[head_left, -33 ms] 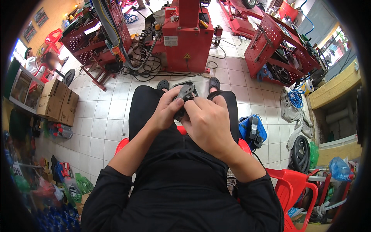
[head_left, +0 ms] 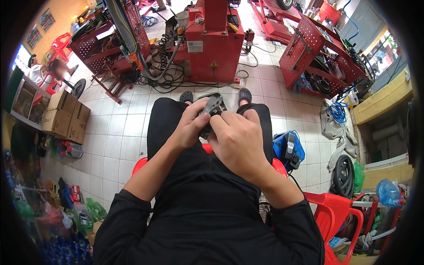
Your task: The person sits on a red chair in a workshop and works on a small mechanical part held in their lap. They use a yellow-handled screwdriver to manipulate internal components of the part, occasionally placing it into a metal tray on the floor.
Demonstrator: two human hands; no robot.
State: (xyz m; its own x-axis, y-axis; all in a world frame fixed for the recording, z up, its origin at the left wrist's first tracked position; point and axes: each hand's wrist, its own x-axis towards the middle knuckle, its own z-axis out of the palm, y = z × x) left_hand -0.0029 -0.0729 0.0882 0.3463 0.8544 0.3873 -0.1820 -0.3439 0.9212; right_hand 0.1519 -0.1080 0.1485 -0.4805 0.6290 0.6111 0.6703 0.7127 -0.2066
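Above my lap, between my knees, is a small dark grey mechanical part (head_left: 215,105) with an uneven, metal-looking surface. I cannot make out its exact kind. My left hand (head_left: 191,126) is closed round its left side, the thumb lying along it. My right hand (head_left: 237,140) is closed against its near right side, fingers curled in. Those fingertips are mostly covered by the hand, so whether they also pinch something smaller cannot be seen. Beyond the part, between my feet, a dark shallow tray-like thing (head_left: 224,100) shows partly.
Ahead stands a red machine (head_left: 215,57) with hoses and cables on the tiled floor. Red tool carts (head_left: 300,59) flank it. Cardboard boxes (head_left: 64,117) are at left; a blue bag (head_left: 301,150) and a red chair (head_left: 329,214) at right. A person (head_left: 37,73) sits far left.
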